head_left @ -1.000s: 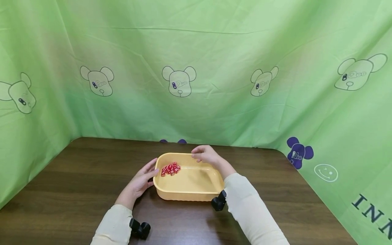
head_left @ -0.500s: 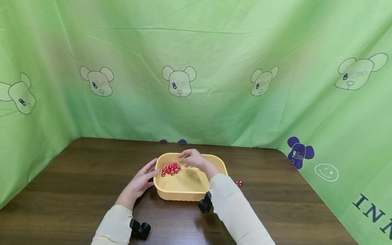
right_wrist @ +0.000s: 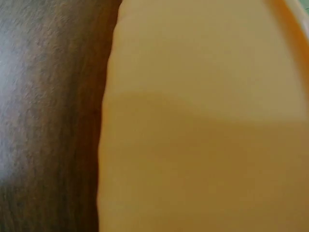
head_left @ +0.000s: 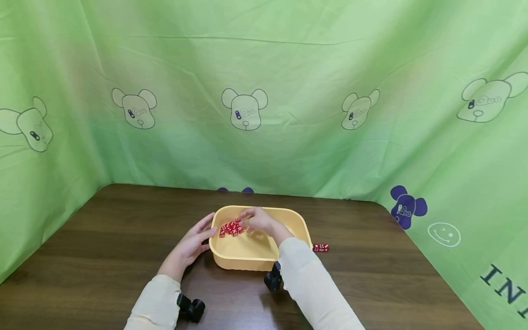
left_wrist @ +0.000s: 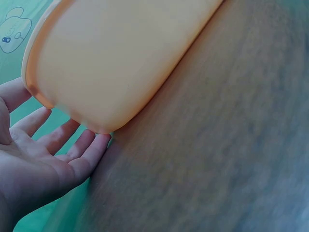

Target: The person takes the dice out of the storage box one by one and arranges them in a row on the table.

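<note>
A yellow plastic tub (head_left: 247,264) stands on the table with a pile of red dice (head_left: 232,228) in its left end. My left hand (head_left: 190,245) holds the tub's left end, thumb at the rim and fingers against the outside wall. In the left wrist view, the fingers (left_wrist: 91,150) touch the outer side near its bottom edge. Inside the tub, my right hand (head_left: 261,221) reaches down to the right side of the pile, its fingers loosely bent at the dice. Whether a die lies between those fingertips is too small to tell. The right wrist view shows only the tub's outer wall (right_wrist: 203,121) and table.
Just right of the tub, several red dice (head_left: 321,248) sit close together in a row on the brown wooden table (head_left: 379,270), partly hidden by the tub and sleeve. A green printed curtain (head_left: 264,156) hangs behind and along both sides.
My right hand has moved left and down from the tub's far rim to the dice pile. The dice row at the right has come out from behind the sleeve. My left hand stays put.
</note>
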### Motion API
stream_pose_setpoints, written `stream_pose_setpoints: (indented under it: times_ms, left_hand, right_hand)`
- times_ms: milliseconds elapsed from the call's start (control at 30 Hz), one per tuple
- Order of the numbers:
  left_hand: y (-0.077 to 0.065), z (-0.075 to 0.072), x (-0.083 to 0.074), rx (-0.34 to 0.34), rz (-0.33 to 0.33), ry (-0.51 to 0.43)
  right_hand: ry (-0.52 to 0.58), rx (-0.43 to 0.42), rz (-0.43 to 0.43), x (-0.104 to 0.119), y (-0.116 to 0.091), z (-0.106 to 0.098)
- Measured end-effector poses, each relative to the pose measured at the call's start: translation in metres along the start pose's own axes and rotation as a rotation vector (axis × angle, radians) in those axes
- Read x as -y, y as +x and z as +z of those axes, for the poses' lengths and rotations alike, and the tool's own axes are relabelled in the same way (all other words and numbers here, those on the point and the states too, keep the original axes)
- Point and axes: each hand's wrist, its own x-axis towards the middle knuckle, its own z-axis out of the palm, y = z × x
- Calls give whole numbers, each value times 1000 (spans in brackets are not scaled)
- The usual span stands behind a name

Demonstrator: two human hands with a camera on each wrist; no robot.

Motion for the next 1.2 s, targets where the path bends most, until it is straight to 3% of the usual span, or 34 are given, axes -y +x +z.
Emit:
stream_pose_setpoints:
  times_ms: [167,333,633,967,1200]
  left_hand:
    - [0,-1,0,-7,-9,1]
    - [1,0,-1,2,-7,18]
    - [0,-1,-1,-7,-10,13]
    - [1,-1,0,-6,-7,9]
    - [0,-1,0,-9,-10,17]
  right_hand:
    - [25,2,48,-4,2,2]
    - [34,4,40,-7,2,3]
    - [-45,-2,37,-9,3,6]
    - [-115,-8,-21,-8,3,7]
    - [-122,-7,-27,-11,3,9]
